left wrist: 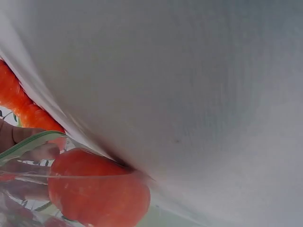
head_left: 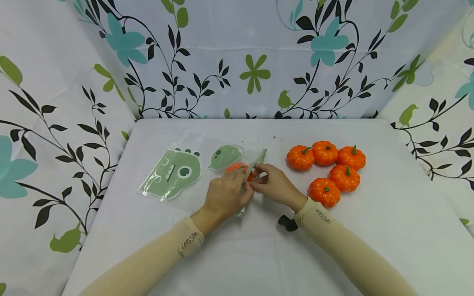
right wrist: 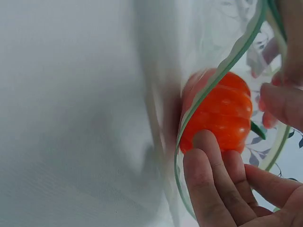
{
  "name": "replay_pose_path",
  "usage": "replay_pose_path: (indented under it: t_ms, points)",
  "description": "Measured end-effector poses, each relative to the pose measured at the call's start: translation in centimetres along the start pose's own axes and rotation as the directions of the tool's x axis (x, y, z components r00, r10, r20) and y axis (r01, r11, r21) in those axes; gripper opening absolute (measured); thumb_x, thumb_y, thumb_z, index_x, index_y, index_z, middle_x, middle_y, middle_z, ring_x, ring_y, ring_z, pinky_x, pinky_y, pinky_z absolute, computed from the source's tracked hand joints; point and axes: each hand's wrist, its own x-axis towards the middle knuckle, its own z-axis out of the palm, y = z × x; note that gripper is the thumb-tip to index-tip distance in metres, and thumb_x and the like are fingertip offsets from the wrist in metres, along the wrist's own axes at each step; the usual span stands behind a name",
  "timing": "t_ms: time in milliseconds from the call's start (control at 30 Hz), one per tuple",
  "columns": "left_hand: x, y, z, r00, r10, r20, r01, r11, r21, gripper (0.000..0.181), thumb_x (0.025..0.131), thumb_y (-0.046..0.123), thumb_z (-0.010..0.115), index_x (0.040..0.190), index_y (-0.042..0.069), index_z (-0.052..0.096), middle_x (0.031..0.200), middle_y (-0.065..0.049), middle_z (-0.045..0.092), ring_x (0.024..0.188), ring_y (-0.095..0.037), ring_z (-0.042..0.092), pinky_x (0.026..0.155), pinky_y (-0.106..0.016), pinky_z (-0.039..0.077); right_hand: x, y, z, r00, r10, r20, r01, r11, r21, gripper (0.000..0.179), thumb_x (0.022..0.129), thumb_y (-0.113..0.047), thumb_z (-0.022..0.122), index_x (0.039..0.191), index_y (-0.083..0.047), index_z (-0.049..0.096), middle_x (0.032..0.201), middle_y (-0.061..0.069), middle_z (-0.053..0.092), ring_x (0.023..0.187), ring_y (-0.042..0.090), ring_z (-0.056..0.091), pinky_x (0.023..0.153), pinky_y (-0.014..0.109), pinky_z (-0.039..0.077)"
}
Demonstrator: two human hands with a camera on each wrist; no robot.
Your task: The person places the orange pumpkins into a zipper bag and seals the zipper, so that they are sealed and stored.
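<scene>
A clear zip bag (head_left: pixel 261 158) with a pale green edge stands between both hands, its mouth spread in the right wrist view. Inside lies a small orange toy pumpkin (right wrist: pixel 221 111) with a green stem. My left hand (head_left: pixel 226 194) grips the bag's edge from the left. From the right, my right hand (head_left: pixel 275 185) reaches in at the mouth, and its extended fingers (right wrist: pixel 201 172) touch the pumpkin's side. Through the clear plastic, the left wrist view shows the same pumpkin (left wrist: pixel 99 189) low over the white cloth.
Several orange pumpkins (head_left: pixel 324 153) cluster right of the hands. A green monster-print bag (head_left: pixel 174 174) lies flat at left, beside a smaller green printed piece (head_left: pixel 226 156). Close to the right wrist is a small black object (head_left: pixel 287 223). Patterned curtains (head_left: pixel 222 61) enclose the table.
</scene>
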Motion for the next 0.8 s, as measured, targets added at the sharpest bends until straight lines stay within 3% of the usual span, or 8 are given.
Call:
replay_pose_path:
  t_ms: [267, 567, 800]
  points:
    - [0.0, -0.1, 0.2, 0.999, 0.002, -0.037, -0.003, 1.000, -0.023, 0.013, 0.078, 0.017, 0.067, 0.078, 0.006, 0.061, 0.085, -0.006, 0.072, 0.064, -0.019, 0.068, 0.041, -0.033, 0.047, -0.2, 0.1, 0.2, 0.993, -0.076, 0.086, 0.063, 0.988, 0.141, 0.042, 0.097, -0.008, 0.064, 0.137, 0.002, 0.057, 0.127, 0.014, 0.064, 0.114, 0.028, 0.067, 0.091, 0.039, 0.054]
    - [-0.1, -0.1, 0.1, 0.999, 0.008, -0.046, -0.011, 0.998, -0.055, 0.013, 0.078, 0.015, 0.067, 0.076, 0.007, 0.057, 0.084, -0.006, 0.072, 0.065, -0.021, 0.069, 0.043, -0.033, 0.048, 0.7, 0.3, 0.4, 0.970, -0.183, 0.162, 0.147, 0.966, 0.212, 0.045, 0.099, -0.001, 0.053, 0.143, 0.004, 0.052, 0.140, 0.017, 0.058, 0.125, 0.030, 0.059, 0.102, 0.042, 0.047]
    - [-0.2, -0.1, 0.0, 0.999, 0.015, -0.052, -0.018, 0.997, -0.069, 0.014, 0.077, 0.014, 0.069, 0.076, 0.006, 0.057, 0.086, -0.008, 0.073, 0.066, -0.020, 0.069, 0.043, -0.031, 0.048, 1.3, 0.5, 0.7, 0.946, -0.213, 0.245, 0.140, 0.949, 0.282, 0.048, 0.099, 0.000, 0.047, 0.146, 0.009, 0.045, 0.151, 0.018, 0.047, 0.140, 0.031, 0.043, 0.112, 0.045, 0.036]
